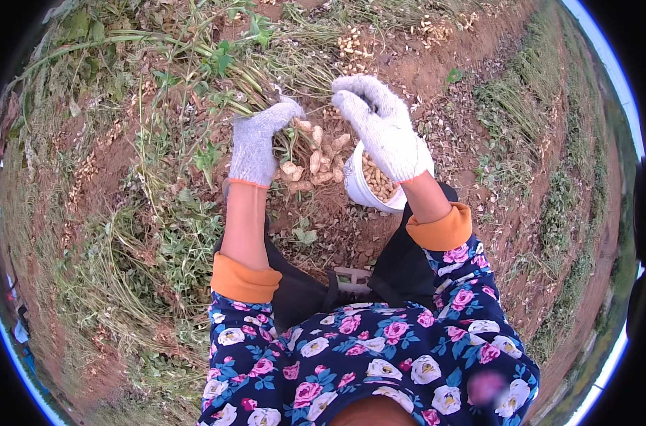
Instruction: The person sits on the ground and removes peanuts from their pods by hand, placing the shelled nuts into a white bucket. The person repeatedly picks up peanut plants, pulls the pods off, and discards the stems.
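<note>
My left hand (262,136), in a pale knitted glove with an orange hem, grips a bundle of peanut plant stems (254,88). A cluster of unshelled peanuts (323,157) hangs from the roots just right of this hand. Level with it on the right is my right hand (379,122), gloved alike, its thumb and fingers curled toward each other. A thin strand runs toward those fingertips, but whether they pinch it is unclear. Below the right hand stands a white bucket (357,186), partly covered by the hand and wrist, with loose peanuts (376,178) inside.
Heaped peanut vines (163,255) lie to the left on reddish soil. Piles of peanuts (353,45) rest on the ground ahead, with more peanuts (432,31) farther right. Rows of cut vines (520,101) stretch along the right. A pale slatted object (352,277) shows between my legs.
</note>
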`<state>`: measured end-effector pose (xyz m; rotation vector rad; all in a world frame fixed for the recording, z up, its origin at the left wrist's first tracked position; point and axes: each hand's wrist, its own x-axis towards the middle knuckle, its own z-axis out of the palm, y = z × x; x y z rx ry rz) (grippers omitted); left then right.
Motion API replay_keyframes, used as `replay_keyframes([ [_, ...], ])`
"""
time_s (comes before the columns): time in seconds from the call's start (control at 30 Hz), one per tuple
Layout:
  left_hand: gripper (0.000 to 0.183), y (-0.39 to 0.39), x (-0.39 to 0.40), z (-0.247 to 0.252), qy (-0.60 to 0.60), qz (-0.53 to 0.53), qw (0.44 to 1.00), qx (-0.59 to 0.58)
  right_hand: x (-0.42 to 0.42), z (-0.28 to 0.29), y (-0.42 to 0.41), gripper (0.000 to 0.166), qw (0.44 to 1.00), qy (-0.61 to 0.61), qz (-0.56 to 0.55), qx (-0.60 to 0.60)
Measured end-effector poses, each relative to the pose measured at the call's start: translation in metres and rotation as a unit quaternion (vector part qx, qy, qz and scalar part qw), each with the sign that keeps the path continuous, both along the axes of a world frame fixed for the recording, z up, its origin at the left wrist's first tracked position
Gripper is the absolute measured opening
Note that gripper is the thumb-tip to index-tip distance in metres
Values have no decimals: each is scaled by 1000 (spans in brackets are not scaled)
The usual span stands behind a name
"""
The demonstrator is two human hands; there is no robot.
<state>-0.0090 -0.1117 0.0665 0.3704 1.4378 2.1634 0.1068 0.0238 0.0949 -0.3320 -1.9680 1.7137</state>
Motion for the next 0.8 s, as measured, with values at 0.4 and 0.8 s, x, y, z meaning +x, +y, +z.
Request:
replay_keyframes([
  [0.4,23,6,-5,-21,42,-2,998,48,10,-32,-24,29,988,-104,-45,100],
  [0.8,14,15,-13,-33,186,186,962,-73,25,-30,-91,18,984,-112,64,-126],
])
